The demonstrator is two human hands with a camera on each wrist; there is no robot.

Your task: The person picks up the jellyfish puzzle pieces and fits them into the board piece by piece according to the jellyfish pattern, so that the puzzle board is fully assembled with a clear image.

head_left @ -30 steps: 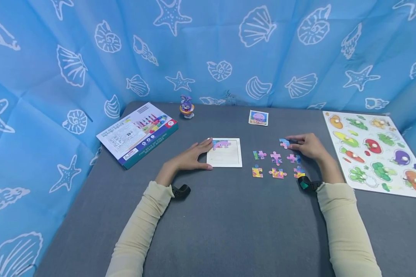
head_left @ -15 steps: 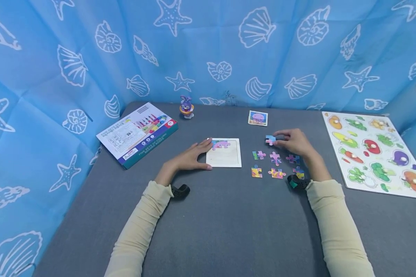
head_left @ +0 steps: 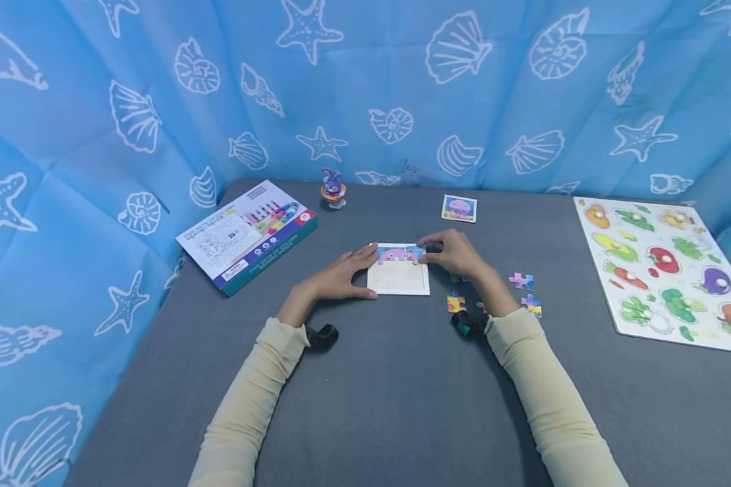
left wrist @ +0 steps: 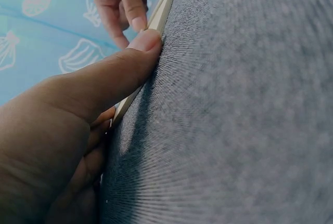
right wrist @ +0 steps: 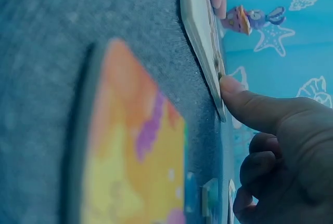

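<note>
A shallow white puzzle tray [head_left: 396, 279] lies on the grey table, with a pink-and-blue jigsaw section [head_left: 392, 255] along its top. My left hand [head_left: 343, 276] holds the tray's left side, thumb at the near corner and fingers at the far one. In the left wrist view its thumb [left wrist: 143, 41] presses the tray's edge. My right hand [head_left: 458, 257] pinches a blue-and-pink jigsaw piece [head_left: 413, 253] at the tray's upper right corner, beside that section. Its thumb [right wrist: 232, 84] is right at the tray's rim in the right wrist view.
Loose jigsaw pieces [head_left: 522, 281] lie right of the tray, some hidden under my right forearm. Behind stand a jellyfish picture card [head_left: 459, 208] and a purple rabbit toy [head_left: 333, 189]. A box [head_left: 250, 233] lies left, a vegetable board [head_left: 664, 270] right.
My right hand has carried the blue-and-pink jigsaw piece left from above the loose pieces to the tray's upper right corner. The left hand has stayed at the tray.
</note>
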